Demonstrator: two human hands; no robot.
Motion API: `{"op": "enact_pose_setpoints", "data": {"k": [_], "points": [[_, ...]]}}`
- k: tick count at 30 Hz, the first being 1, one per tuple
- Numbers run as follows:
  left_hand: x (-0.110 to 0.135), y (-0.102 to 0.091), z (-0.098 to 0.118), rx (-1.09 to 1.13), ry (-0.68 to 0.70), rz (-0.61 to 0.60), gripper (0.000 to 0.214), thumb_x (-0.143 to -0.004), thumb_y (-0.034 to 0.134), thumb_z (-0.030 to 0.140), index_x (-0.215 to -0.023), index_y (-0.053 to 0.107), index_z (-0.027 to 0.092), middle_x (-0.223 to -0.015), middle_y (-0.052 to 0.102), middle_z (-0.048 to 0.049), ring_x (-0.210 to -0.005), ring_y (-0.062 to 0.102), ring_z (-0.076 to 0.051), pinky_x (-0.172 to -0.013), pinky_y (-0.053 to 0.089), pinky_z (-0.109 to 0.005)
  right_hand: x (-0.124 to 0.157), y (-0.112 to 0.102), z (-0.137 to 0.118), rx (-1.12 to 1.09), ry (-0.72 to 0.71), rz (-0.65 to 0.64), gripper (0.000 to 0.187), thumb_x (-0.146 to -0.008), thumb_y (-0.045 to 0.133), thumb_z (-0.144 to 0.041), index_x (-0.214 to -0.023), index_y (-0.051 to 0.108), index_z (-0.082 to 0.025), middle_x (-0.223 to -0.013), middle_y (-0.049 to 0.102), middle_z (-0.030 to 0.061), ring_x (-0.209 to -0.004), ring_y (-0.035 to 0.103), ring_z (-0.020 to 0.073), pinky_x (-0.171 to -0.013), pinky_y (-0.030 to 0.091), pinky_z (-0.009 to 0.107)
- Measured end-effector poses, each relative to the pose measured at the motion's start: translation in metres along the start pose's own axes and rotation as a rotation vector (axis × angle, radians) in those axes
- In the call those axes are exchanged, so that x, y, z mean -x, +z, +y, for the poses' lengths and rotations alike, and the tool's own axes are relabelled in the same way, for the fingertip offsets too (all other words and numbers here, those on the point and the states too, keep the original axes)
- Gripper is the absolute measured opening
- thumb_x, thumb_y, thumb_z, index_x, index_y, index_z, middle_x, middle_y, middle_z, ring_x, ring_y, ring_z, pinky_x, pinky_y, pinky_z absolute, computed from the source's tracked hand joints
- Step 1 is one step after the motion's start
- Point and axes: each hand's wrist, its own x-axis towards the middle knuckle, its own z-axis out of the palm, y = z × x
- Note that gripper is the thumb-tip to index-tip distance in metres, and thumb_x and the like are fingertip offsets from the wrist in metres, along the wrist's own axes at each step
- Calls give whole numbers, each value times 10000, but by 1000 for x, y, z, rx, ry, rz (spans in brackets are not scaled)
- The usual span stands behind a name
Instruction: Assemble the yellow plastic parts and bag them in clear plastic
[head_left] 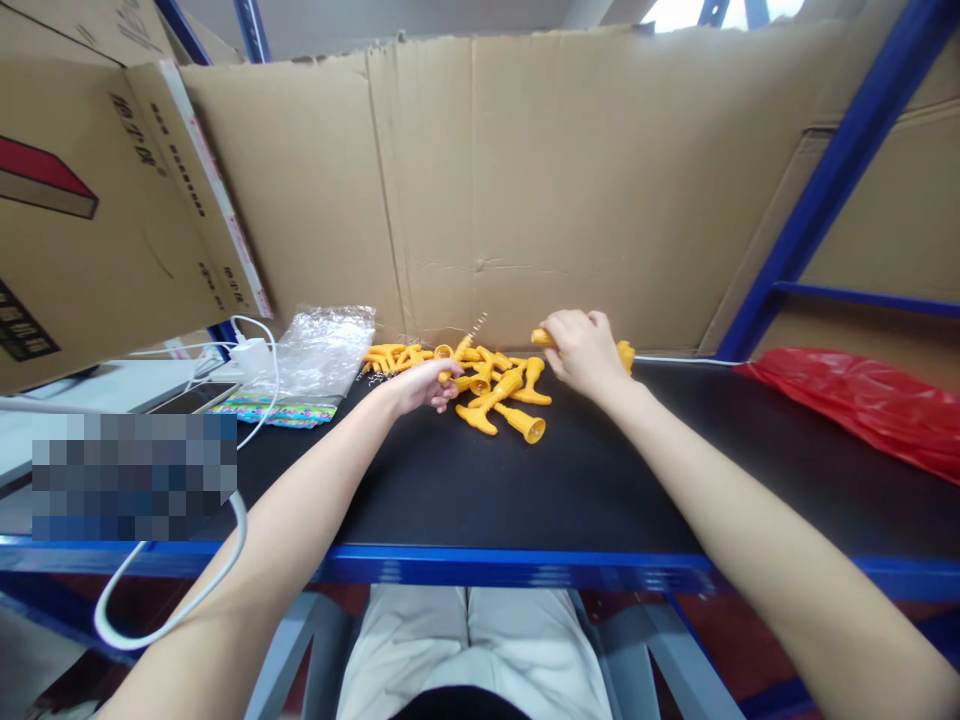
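My left hand [429, 386] is closed around a yellow corkscrew [445, 353], whose metal spiral points up and to the right. My right hand [586, 350] has its fingers wrapped over a yellow corkscrew part [540, 338]; one end sticks out on the left, the rest is hidden. Another bit of yellow plastic [626, 355] shows beyond this hand, and I cannot tell if it is the same piece. Between the hands lies a pile of yellow corkscrew parts [506, 385], with T-shaped handles and bell-shaped sleeves. Loose metal spirals [375, 378] lie at the pile's left.
Clear plastic bags [326, 345] lie left of the pile, near a phone [193, 398] and a white charger [253, 357] with cables. A red plastic bag [862, 400] is at the right. Cardboard [570, 190] walls off the back of the black table [525, 500].
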Motion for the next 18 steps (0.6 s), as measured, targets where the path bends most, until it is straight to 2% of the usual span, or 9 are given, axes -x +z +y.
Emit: {"op": "enact_pose_setpoints", "data": {"k": [4, 8, 13, 15, 18], "points": [[-5, -15, 1, 203, 75, 173, 185, -806, 343, 339, -694, 414, 211, -405, 343, 57, -303, 214, -73, -374, 303, -221, 3, 10, 11, 9, 55, -38, 183, -842, 450, -207, -982, 556, -156, -958, 615, 117, -914, 495, 262, -797, 264, 375], [-6, -25, 1, 264, 138, 315, 268, -863, 275, 363, -777, 473, 205, -360, 223, 90, -283, 164, -78, -355, 276, -205, 5, 17, 12, 6, 50, -84, 167, -842, 461, -225, -956, 564, -158, -913, 628, 95, -880, 518, 244, -775, 265, 357], [-7, -33, -3, 182, 210, 525, 180, -879, 390, 334, -882, 504, 195, -361, 169, 124, -278, 157, -56, -351, 235, -172, 5, 15, 8, -15, 40, -105, 181, -836, 455, -211, -964, 570, -156, -928, 638, 98, -879, 528, 238, -771, 264, 349], [-7, -36, -5, 130, 262, 615, 125, -852, 457, 257, -941, 511, 189, -373, 192, 132, -280, 175, -45, -355, 227, -167, 5, 15, 8, -21, 39, -115, 189, -831, 457, -208, -972, 571, -154, -937, 641, 102, -885, 530, 240, -771, 264, 349], [-8, -43, -9, 37, 299, 711, 188, -825, 458, 170, -1003, 518, 177, -413, 297, 116, -295, 237, -39, -368, 248, -168, 5, 17, 9, -28, 43, -125, 196, -828, 464, -212, -979, 573, -154, -943, 645, 104, -891, 533, 241, -769, 265, 349]]}}
